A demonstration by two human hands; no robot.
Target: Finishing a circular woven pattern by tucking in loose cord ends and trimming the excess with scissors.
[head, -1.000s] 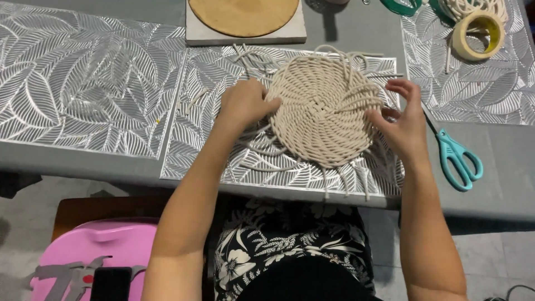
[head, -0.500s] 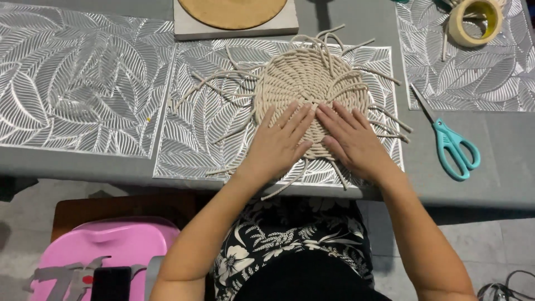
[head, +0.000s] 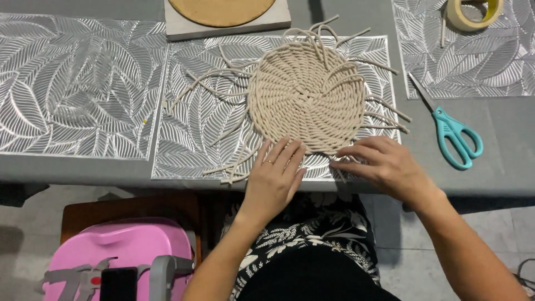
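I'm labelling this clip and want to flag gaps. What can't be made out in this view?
Head view only:
- Round wooden board on its grey slab: far half cut off by the top edge.
- Tape roll: top cut off by the same edge.
- Woven rope mat: its near rim is hidden under the left hand and right hand.
- Pink seat: front cut off by the bottom edge.

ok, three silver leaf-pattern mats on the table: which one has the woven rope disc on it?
The middle placemat: the woven rope disc lies on it, with both hands at its near edge. The left placemat is bare; the right placemat carries only a tape roll.
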